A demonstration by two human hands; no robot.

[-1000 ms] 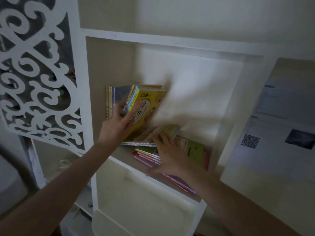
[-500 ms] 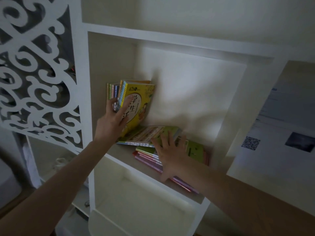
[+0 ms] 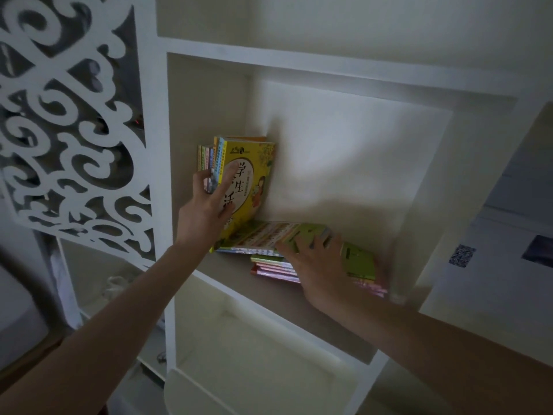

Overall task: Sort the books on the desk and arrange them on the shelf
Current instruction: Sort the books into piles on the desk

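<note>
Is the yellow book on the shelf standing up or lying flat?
Upright, tilted slightly. The yellow book stands on its lower edge against the other standing books, the left hand flat against its cover.

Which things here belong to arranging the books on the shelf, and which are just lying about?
Belong to the job: upright books; yellow book, which the left hand presses; flat stack under the right hand; shelf.

Lying about: scrollwork panel; sheet with a QR code, at the right.
</note>
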